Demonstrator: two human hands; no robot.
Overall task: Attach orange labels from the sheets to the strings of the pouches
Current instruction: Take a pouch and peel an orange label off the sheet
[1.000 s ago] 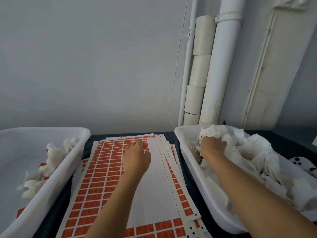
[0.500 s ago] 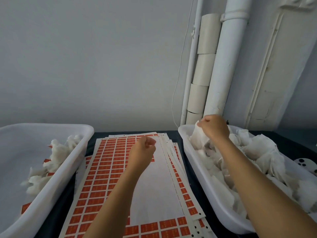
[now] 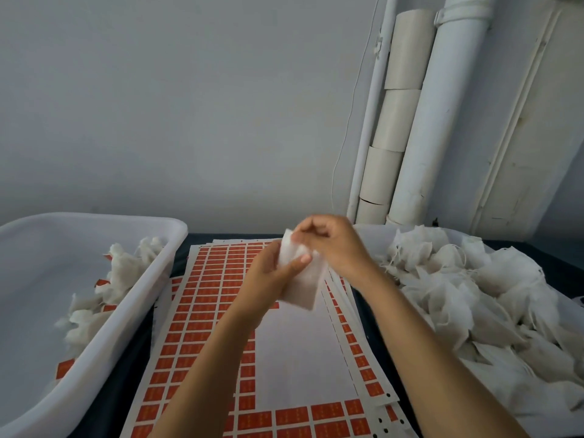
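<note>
No legible text; print on orange labels [image 3: 202, 298] too small to read.

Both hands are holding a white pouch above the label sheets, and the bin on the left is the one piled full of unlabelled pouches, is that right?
Not quite: the head view shows the full pile in the right bin. The left bin holds only a few.

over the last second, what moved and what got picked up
The right hand took a white pouch out of the right tub and carried it left over the label sheets. The left hand lifted off the sheets and now holds the pouch too. Both tubs, the sheets and the left tub pouches stayed put.
</note>
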